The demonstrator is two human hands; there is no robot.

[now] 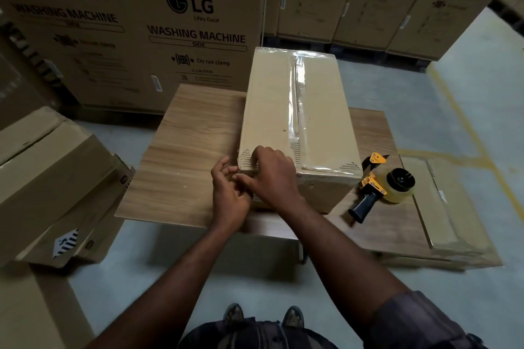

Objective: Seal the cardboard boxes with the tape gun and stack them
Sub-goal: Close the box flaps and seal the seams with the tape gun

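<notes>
A long cardboard box (320, 110) lies on the wooden table (184, 150), with clear tape along its top seam and across its ends. My right hand (272, 176) presses on the box's near left corner, fingers curled over the top edge. My left hand (229, 193) is beside it at the same corner, fingertips pinched together against the right hand's fingers; what they pinch is too small to tell, possibly tape. The yellow and black tape gun (380, 187) lies on the table to the right of the box, with no hand on it.
A flat taped box (450, 207) lies at the table's right end. Stacked cardboard boxes (54, 178) stand on the floor at left. Large washing machine cartons (136, 31) wall off the back. Grey floor with a yellow line (465, 127) stretches to the right.
</notes>
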